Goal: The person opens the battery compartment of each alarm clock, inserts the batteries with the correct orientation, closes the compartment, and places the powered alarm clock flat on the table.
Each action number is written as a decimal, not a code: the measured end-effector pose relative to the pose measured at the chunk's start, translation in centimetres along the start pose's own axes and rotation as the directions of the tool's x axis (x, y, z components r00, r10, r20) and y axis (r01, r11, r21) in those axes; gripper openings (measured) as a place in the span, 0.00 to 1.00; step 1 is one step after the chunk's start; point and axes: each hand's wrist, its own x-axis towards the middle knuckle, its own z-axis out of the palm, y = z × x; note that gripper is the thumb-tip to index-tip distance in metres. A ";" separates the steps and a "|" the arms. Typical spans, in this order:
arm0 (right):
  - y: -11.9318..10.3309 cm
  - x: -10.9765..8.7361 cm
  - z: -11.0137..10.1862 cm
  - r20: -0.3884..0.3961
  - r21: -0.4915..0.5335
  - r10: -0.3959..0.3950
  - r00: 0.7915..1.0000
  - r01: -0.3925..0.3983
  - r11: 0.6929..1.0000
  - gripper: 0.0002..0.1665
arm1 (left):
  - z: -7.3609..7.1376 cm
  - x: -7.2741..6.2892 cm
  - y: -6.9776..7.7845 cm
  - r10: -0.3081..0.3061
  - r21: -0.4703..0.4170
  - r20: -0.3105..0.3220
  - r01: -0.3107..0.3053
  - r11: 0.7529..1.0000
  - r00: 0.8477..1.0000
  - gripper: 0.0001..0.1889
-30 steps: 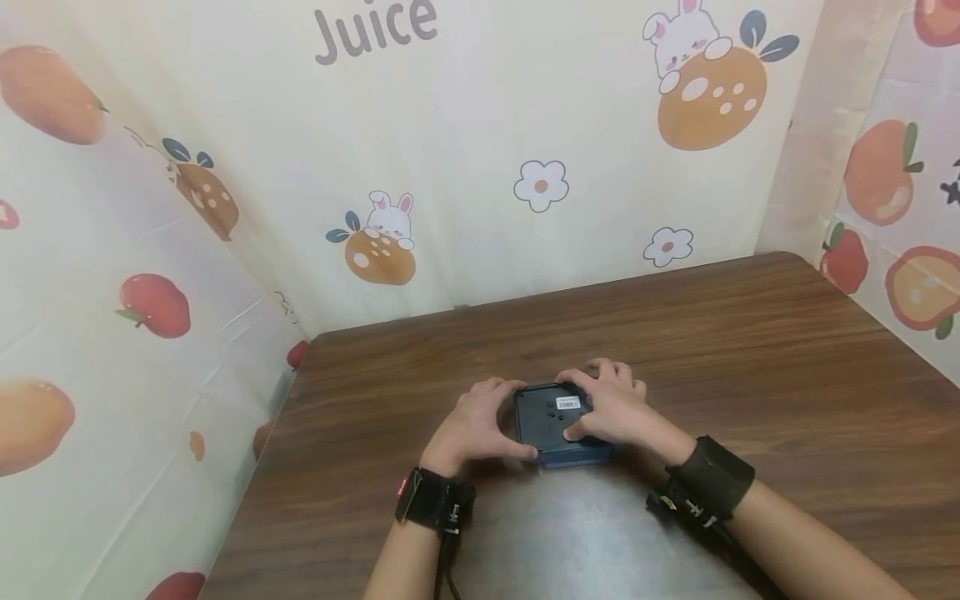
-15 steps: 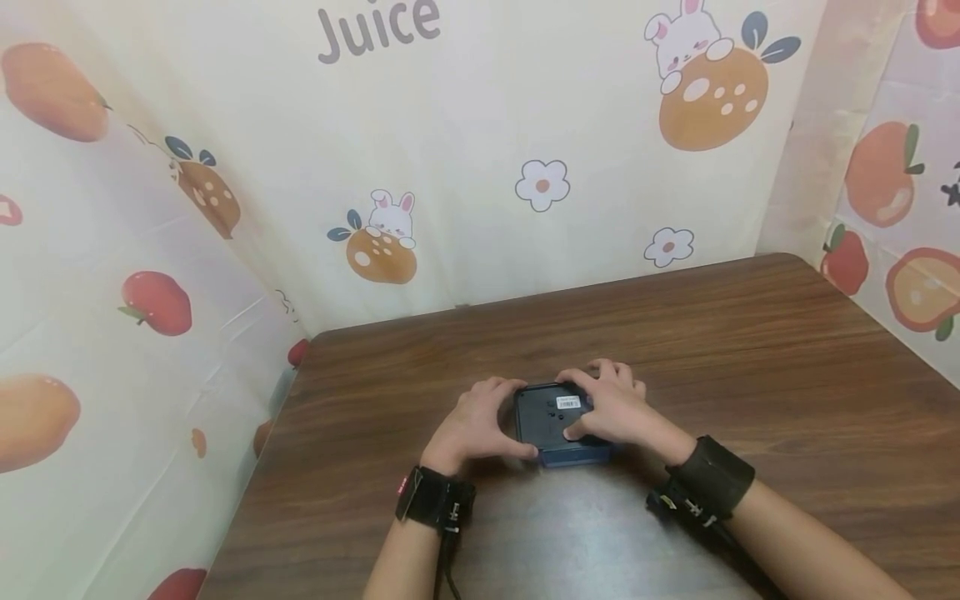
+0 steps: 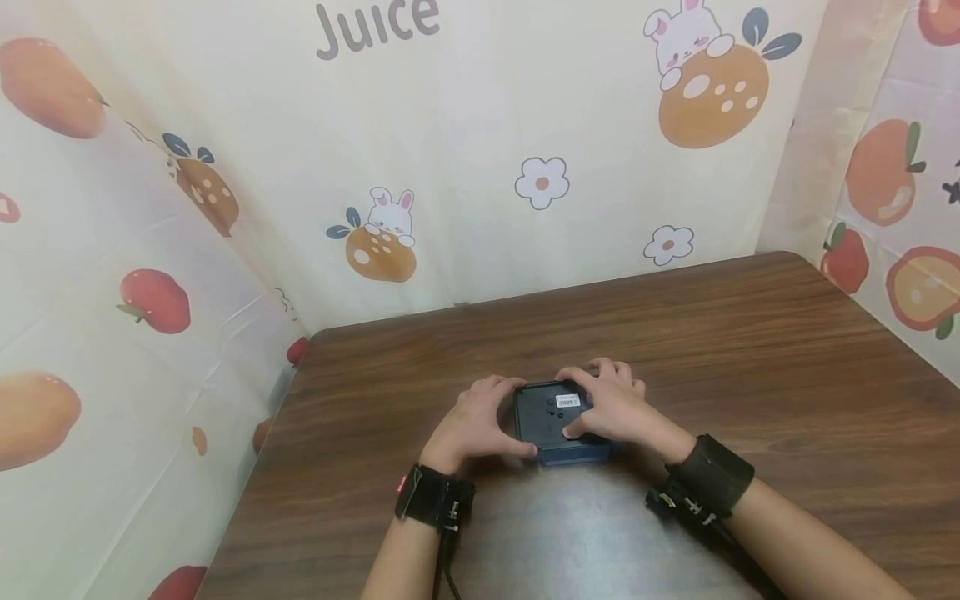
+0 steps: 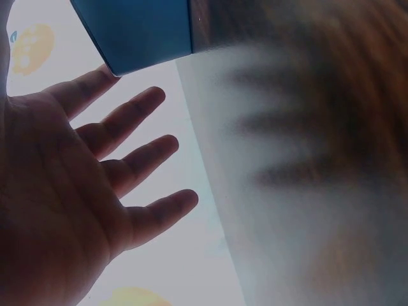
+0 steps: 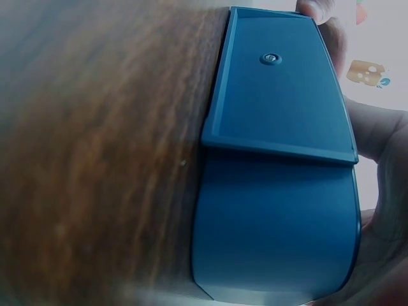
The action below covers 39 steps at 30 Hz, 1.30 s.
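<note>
A squarish blue box-like device lies on the table with its black face up; its exact kind cannot be told. A white barcode sticker is on that face. My left hand spans its left edge, index finger at the far corner and thumb at the near one. In the left wrist view the other fingers spread straight, clear of the blue wall. My right hand holds the right part, thumb on the black face, index finger at the far edge. A screw shows in the blue side panel.
The brown wood-grain table spreads around the device. Printed curtains with fruit and rabbits hang behind and at both sides. Each wrist wears a black strap with a small camera; a cable trails from the left one.
</note>
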 end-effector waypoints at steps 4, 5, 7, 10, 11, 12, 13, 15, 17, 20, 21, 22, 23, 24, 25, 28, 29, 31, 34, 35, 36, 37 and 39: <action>0.0 0.0 0.0 0.000 0.002 -0.004 1.000 0.004 1.000 0.43 | 0.0 0.0 0.0 0.001 -0.002 -0.001 -0.001 1.000 1.000 0.49; 0.1 0.0 0.0 0.001 0.003 -0.003 1.000 0.003 1.000 0.43 | 0.0 0.0 0.0 0.002 -0.004 -0.001 -0.002 1.000 1.000 0.49; 0.1 0.0 0.0 0.002 0.005 -0.002 1.000 0.002 1.000 0.43 | 0.0 0.0 0.0 0.003 -0.004 -0.001 -0.003 1.000 1.000 0.49; 0.1 0.0 0.0 0.003 0.008 0.001 1.000 -0.001 1.000 0.43 | 0.0 0.0 0.0 0.003 -0.008 -0.002 -0.003 1.000 1.000 0.49; 0.1 0.0 0.0 0.005 0.009 0.002 1.000 -0.002 1.000 0.43 | 0.0 0.0 0.0 0.004 -0.009 -0.002 -0.004 1.000 1.000 0.49; 0.1 0.0 0.0 0.005 0.010 0.000 1.000 0.000 1.000 0.43 | 0.0 0.0 0.0 0.004 -0.010 -0.003 -0.004 1.000 1.000 0.49; 0.1 0.0 0.0 0.006 0.010 0.001 1.000 -0.001 1.000 0.43 | 0.1 0.0 0.0 0.004 -0.010 -0.003 -0.004 1.000 1.000 0.49; 0.1 0.1 0.0 0.008 0.011 0.004 1.000 -0.004 1.000 0.44 | 0.1 0.0 0.0 0.004 -0.011 -0.005 -0.004 1.000 1.000 0.48; 0.1 0.1 0.0 0.011 0.012 0.005 1.000 -0.005 1.000 0.43 | 0.1 0.0 0.0 0.003 -0.010 -0.006 -0.003 1.000 1.000 0.48; 0.2 0.2 0.1 0.015 0.015 0.009 1.000 -0.009 1.000 0.44 | 0.1 0.0 0.0 0.002 -0.009 -0.007 -0.002 1.000 1.000 0.49; 0.2 0.2 0.1 0.016 0.016 0.009 1.000 -0.010 1.000 0.44 | 0.1 0.0 0.0 0.001 -0.008 -0.008 -0.002 1.000 1.000 0.49; 0.2 0.2 0.1 0.017 0.017 0.010 1.000 -0.010 1.000 0.44 | 0.1 0.0 0.0 0.002 -0.007 -0.008 -0.002 1.000 1.000 0.49; 0.3 0.3 0.1 0.018 0.018 0.011 1.000 -0.011 1.000 0.44 | 0.1 0.0 0.0 0.003 -0.006 -0.008 -0.003 1.000 1.000 0.49; 0.3 0.3 0.1 0.018 0.018 0.010 1.000 -0.011 1.000 0.44 | 0.1 0.0 0.0 0.003 -0.005 -0.008 -0.003 1.000 1.000 0.49; 0.3 0.3 0.1 0.019 0.019 0.010 1.000 -0.011 1.000 0.44 | 0.1 0.0 0.0 0.003 -0.004 -0.008 -0.003 1.000 1.000 0.49; 0.4 0.3 0.1 0.018 0.018 0.009 1.000 -0.010 1.000 0.44 | 0.1 0.0 0.0 0.005 0.001 -0.006 -0.005 1.000 1.000 0.49; 0.4 0.3 0.1 0.019 0.018 0.009 1.000 -0.009 1.000 0.44 | 0.1 0.0 0.0 0.005 0.003 -0.005 -0.005 1.000 1.000 0.49; 0.4 0.3 0.1 0.019 0.017 0.007 1.000 -0.008 1.000 0.44 | 0.1 0.0 0.0 0.006 0.008 -0.004 -0.006 1.000 1.000 0.49; 0.3 0.3 0.0 0.022 0.018 0.008 1.000 -0.008 1.000 0.44 | 0.1 0.1 0.0 0.008 0.014 -0.005 -0.008 1.000 1.000 0.50; 0.3 0.2 0.0 0.023 0.018 0.007 1.000 -0.008 1.000 0.44 | 0.0 0.1 0.0 0.008 0.014 -0.004 -0.008 1.000 1.000 0.50; 0.3 0.2 -0.1 0.025 0.016 0.006 1.000 -0.006 1.000 0.44 | 0.0 0.1 0.0 0.008 0.015 -0.004 -0.008 1.000 1.000 0.50; 0.2 0.2 -0.2 0.027 0.015 0.004 1.000 -0.005 1.000 0.44 | 0.0 0.1 -0.1 0.008 0.016 -0.003 -0.008 1.000 1.000 0.50; 0.1 0.1 -0.3 0.033 0.008 -0.004 0.999 0.004 1.000 0.45 | 0.0 0.1 -0.1 0.008 0.018 -0.001 -0.008 1.000 1.000 0.50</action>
